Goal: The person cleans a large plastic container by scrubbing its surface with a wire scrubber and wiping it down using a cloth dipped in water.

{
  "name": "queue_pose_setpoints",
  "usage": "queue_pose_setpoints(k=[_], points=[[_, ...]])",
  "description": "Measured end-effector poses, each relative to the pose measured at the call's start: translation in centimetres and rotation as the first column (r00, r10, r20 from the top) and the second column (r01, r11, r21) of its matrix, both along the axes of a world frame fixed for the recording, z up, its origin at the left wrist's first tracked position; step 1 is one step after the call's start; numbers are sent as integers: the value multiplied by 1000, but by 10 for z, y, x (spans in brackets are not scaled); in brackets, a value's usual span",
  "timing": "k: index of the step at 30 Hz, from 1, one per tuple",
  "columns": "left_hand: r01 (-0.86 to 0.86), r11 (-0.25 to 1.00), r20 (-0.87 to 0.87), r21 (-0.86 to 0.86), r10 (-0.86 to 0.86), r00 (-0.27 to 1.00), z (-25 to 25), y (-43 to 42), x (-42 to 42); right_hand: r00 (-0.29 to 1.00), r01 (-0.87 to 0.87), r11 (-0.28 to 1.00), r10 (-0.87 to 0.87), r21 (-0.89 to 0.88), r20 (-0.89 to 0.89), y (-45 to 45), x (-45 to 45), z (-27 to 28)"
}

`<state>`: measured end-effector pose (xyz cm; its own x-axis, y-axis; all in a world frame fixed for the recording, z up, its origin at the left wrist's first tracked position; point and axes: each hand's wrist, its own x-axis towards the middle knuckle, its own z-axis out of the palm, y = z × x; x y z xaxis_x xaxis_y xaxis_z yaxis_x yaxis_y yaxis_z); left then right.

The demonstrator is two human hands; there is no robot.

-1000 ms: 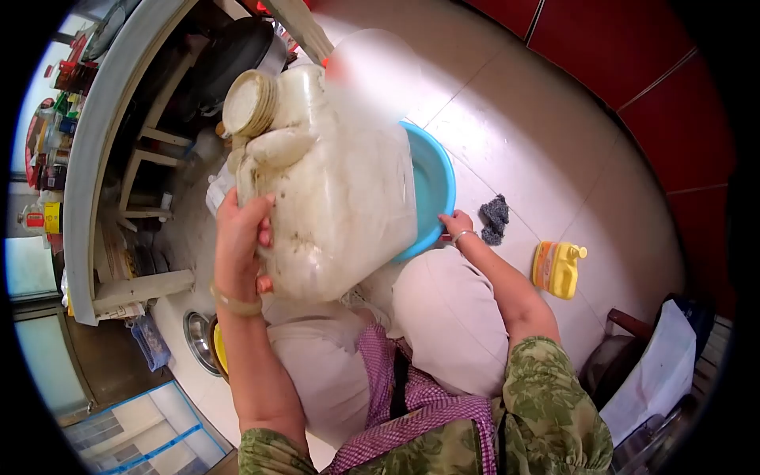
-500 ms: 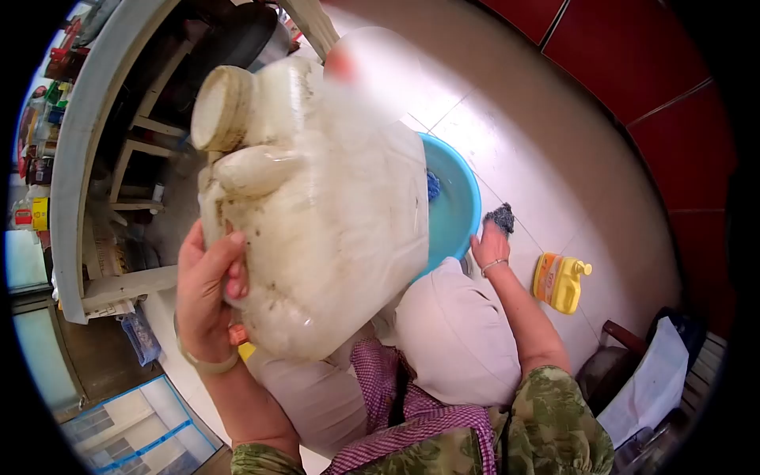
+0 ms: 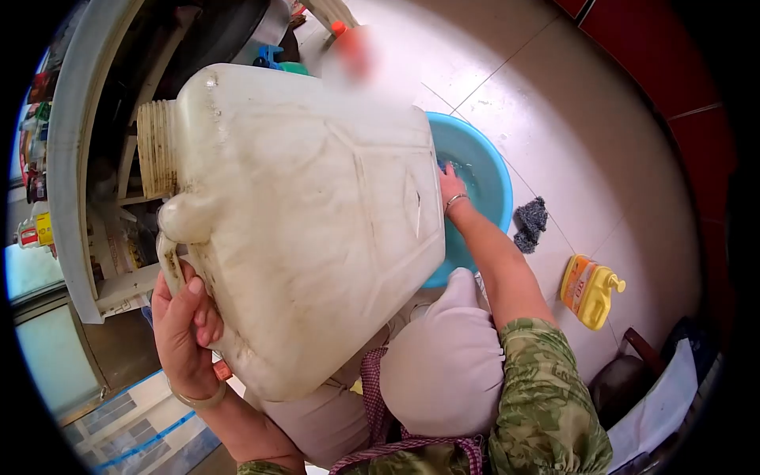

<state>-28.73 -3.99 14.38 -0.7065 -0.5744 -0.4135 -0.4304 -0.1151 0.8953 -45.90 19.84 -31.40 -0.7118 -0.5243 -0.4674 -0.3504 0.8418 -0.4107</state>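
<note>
My left hand (image 3: 188, 310) is wrapped round the handle of a large, stained white plastic jug (image 3: 309, 222), which is tilted on its side over my knees. The jug's threaded mouth (image 3: 157, 150) points left and has no cap on it. Beyond the jug's base, my right hand (image 3: 452, 188) reaches into a turquoise basin (image 3: 500, 182) holding water. A small bit of something blue (image 3: 442, 165) shows at its fingertips. The jug's edge hides part of those fingers, so their grip cannot be made out.
A dark grey scouring cloth (image 3: 530, 224) lies on the tiled floor right of the basin. Nearby is a yellow bottle (image 3: 590, 291) with an orange label. Wooden shelving (image 3: 75, 158) stands at left. A red-capped container (image 3: 340, 30), partly blurred, is behind the jug.
My right hand has let go of the dark grey cloth, left it on the floor, and moved left into the basin. The jug has turned, its mouth shifting left and now showing uncapped.
</note>
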Motion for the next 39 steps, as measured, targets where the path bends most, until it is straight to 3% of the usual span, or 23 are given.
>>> queue_pose_setpoints(k=[3,5,9,12,16,20,22,24,27,30,32,33,36,37,39], points=[[-17,1000,0,-12,17,1000,3,3,-2,950,310,930,-294,-198,110,7,-10,-51],[-44,999,12,-20,44,999,3,3,-2,856,505,826,-446,-248,261,23,-3,-15],[-29,1000,-2,-9,29,1000,3,10,-1,740,628,521,-630,-579,235,57,20,4],[-32,999,2,-31,32,999,0,10,3,666,687,275,-609,-673,431,78,26,83],[59,998,-52,4,-59,997,-8,9,9,812,493,214,-462,-843,357,82,41,240],[63,998,-64,18,-61,996,-10,23,6,957,177,-10,-231,-984,175,50,71,344],[82,996,-69,24,-80,994,-11,23,4,960,-150,276,-188,-949,-207,29,70,386],[106,993,-91,45,-102,991,-14,24,2,828,-375,449,-232,-812,-510,-7,73,399],[121,992,-100,22,-118,988,-21,23,-2,776,-336,455,-363,-825,-516,-42,47,378],[66,995,-156,68,-55,986,-16,23,-1,810,-42,386,-527,-922,-258,-55,7,340],[63,995,-169,82,-48,984,-27,15,0,725,110,452,-645,-885,-239,-59,-31,262],[63,994,-175,89,-47,983,-30,10,1,801,306,530,-592,-791,-86,-47,-27,278],[84,996,-206,44,-73,976,-29,8,3,740,587,294,-573,-754,353,-35,-43,255],[81,996,-212,48,-69,975,-34,8,4,739,586,206,-533,-784,413,-33,-28,278],[76,996,-221,52,-62,973,-40,5,2,803,539,162,-394,-826,447,-27,2,325]])
